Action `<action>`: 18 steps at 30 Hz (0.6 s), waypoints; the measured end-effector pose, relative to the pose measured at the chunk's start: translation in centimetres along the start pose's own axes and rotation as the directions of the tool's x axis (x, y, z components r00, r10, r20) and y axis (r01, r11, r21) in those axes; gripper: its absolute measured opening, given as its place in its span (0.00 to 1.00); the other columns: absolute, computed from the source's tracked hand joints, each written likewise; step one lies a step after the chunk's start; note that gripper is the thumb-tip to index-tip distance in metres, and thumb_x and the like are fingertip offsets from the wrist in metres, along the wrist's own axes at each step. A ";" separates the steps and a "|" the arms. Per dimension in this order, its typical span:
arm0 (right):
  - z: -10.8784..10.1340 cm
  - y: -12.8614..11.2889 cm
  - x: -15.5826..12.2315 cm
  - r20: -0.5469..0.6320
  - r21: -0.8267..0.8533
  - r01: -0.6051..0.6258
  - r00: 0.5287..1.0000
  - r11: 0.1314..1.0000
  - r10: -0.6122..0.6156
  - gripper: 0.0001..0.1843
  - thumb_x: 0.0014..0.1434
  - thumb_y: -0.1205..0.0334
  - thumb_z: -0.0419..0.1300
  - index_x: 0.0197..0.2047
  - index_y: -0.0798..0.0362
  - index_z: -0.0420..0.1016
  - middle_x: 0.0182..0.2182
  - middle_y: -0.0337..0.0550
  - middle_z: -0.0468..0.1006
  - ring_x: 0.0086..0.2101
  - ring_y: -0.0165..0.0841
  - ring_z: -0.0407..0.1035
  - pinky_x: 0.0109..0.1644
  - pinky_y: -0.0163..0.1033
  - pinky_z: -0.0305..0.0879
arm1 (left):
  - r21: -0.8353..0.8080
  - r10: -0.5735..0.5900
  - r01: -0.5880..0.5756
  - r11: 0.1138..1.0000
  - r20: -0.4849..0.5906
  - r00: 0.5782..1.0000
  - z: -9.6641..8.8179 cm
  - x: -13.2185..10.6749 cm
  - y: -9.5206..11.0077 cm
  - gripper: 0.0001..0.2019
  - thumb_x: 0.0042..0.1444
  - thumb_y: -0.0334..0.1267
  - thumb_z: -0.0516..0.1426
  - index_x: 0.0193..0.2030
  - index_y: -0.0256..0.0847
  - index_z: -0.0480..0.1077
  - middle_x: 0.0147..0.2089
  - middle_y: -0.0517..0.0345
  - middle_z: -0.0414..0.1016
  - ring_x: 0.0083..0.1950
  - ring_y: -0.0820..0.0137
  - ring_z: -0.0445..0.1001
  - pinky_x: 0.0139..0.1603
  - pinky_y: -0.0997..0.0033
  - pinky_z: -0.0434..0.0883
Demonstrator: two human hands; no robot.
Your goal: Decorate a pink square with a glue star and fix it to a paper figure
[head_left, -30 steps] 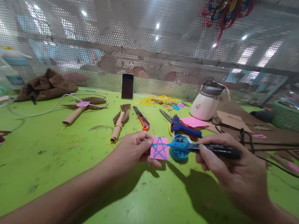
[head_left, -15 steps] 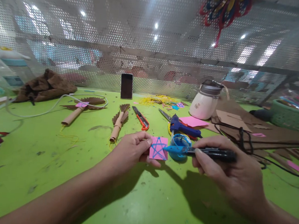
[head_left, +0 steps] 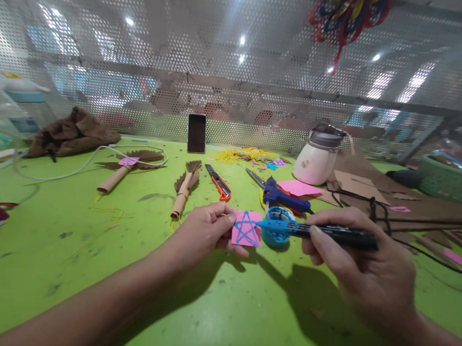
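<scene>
Between thumb and fingers, my left hand (head_left: pixel 207 229) pinches a small pink paper square (head_left: pixel 246 237) by its left edge. A five-pointed star in blue lines is drawn across the paper. My right hand (head_left: pixel 362 259) is closed around a black marker (head_left: pixel 334 235), held level with its blue-smeared tip pointing left at the paper's right edge. Whether the tip touches the paper I cannot tell. Just behind the marker stands a small blue-stained pot (head_left: pixel 277 238), partly hidden by it. A dark blue glue gun (head_left: pixel 286 198) lies behind the pot.
Beyond my hands lie an orange cutter knife (head_left: pixel 219 184), scissors (head_left: pixel 255 177) and two rolled brown-paper figures, one nearer (head_left: pixel 180 198). A phone (head_left: pixel 196 134) stands upright at the back. To the right are a white jar (head_left: pixel 316 158), brown paper sheets (head_left: pixel 420 208) and a green basket (head_left: pixel 450 178).
My right hand has shifted slightly right, drawing the marker tip from within the star to the paper's right edge. My left hand keeps hold of the paper almost unmoved.
</scene>
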State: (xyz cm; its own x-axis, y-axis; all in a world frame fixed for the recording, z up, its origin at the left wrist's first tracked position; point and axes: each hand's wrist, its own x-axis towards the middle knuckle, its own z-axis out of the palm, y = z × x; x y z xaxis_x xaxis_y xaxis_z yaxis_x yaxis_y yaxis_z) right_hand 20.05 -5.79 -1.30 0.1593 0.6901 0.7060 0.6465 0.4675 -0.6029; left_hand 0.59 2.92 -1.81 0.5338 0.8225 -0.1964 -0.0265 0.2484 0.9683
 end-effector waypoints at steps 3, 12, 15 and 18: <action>0.0 0.0 0.0 -0.004 0.005 0.008 1.000 1.000 -0.008 0.04 0.55 0.66 0.60 0.36 0.50 0.72 0.23 0.34 0.74 0.20 0.25 0.69 0.22 0.29 0.65 | -0.008 0.009 -0.009 1.000 0.001 1.000 0.0 0.0 -0.1 0.06 0.58 0.36 0.54 0.34 0.35 0.64 0.32 0.51 0.77 0.26 0.71 0.76 0.32 0.70 0.73; 0.4 -0.8 -0.1 0.074 -0.009 0.014 0.997 1.000 -0.013 0.03 0.55 0.67 0.59 0.34 0.51 0.71 0.23 0.36 0.76 0.21 0.27 0.71 0.25 0.30 0.69 | 0.004 0.002 -0.002 1.000 0.021 1.000 0.2 -0.1 0.0 0.07 0.57 0.37 0.56 0.33 0.36 0.63 0.33 0.47 0.78 0.28 0.70 0.76 0.32 0.69 0.73; 0.4 -0.9 -0.1 0.077 0.003 -0.013 0.997 1.000 0.013 0.02 0.55 0.65 0.59 0.34 0.51 0.72 0.22 0.36 0.76 0.20 0.28 0.71 0.24 0.31 0.69 | -0.009 0.007 -0.006 1.000 0.035 0.999 0.2 -0.1 0.0 0.08 0.56 0.38 0.57 0.32 0.36 0.63 0.32 0.49 0.77 0.27 0.69 0.76 0.32 0.68 0.74; 0.3 -0.9 -0.1 0.020 0.007 -0.030 0.999 1.000 0.030 0.02 0.54 0.65 0.59 0.34 0.51 0.72 0.23 0.37 0.76 0.21 0.28 0.71 0.23 0.30 0.68 | -0.010 0.017 -0.017 1.000 0.009 1.000 0.1 -0.2 -0.1 0.08 0.55 0.38 0.57 0.32 0.36 0.63 0.31 0.51 0.76 0.26 0.70 0.76 0.31 0.68 0.73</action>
State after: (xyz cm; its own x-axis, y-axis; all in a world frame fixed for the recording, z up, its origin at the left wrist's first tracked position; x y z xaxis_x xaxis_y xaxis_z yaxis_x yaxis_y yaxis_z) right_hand 19.23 -6.12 -0.97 0.1634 0.7145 0.6803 0.6365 0.4505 -0.6260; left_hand 0.64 2.68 -1.84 0.5411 0.8219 -0.1782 -0.0438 0.2391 0.9700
